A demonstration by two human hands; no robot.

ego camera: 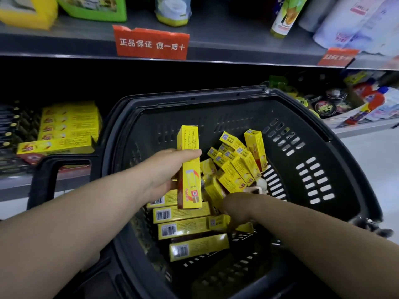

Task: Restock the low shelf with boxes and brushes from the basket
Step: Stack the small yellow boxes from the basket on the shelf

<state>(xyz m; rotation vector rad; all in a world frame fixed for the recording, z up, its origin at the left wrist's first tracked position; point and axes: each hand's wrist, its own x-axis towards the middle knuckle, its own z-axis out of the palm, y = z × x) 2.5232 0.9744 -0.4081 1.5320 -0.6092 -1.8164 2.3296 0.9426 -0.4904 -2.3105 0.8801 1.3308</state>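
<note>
A black plastic basket point(306, 160) fills the middle of the view and holds several long yellow boxes point(185, 229). My left hand point(164, 171) grips one yellow box point(189, 169) upright above the pile. My right hand point(235, 207) reaches down among the boxes; its fingers are hidden, so its grip cannot be judged. A pale brush head point(262, 183) shows between the boxes near the basket's right wall. On the low shelf point(15, 182) at the left, a stack of the same yellow boxes point(69, 126) lies flat.
Dark packaged goods point(13, 126) sit left of the shelf stack. Round tins point(328, 104) and bottles point(380, 100) stand on the low shelf to the right. The upper shelf carries a red label point(151, 43), bottles and bags. The basket handle point(49, 169) loops at the left.
</note>
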